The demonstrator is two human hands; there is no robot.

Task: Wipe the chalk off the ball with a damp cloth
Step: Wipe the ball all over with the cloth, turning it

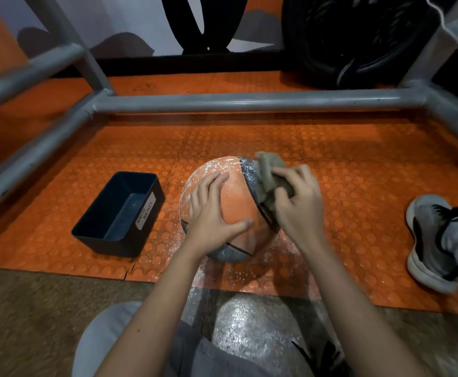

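Note:
An orange and grey ball (234, 191) rests on the orange studded floor mat, dusted with white chalk mostly on its far left side. My left hand (213, 210) lies flat on the ball's left top, fingers spread, steadying it. A crumpled grey-brown cloth (268, 172) is held against the ball's upper right side. My right hand (298, 200) grips that cloth, fingers curled over it. The ball's right flank is hidden by the cloth and hand.
A dark rectangular bin (119, 213) labelled waste basket sits left of the ball. A grey metal pipe frame (249, 100) runs across behind and along both sides. My shoe (434, 240) lies at right. Chalk specks (222, 276) dot the mat in front of the ball.

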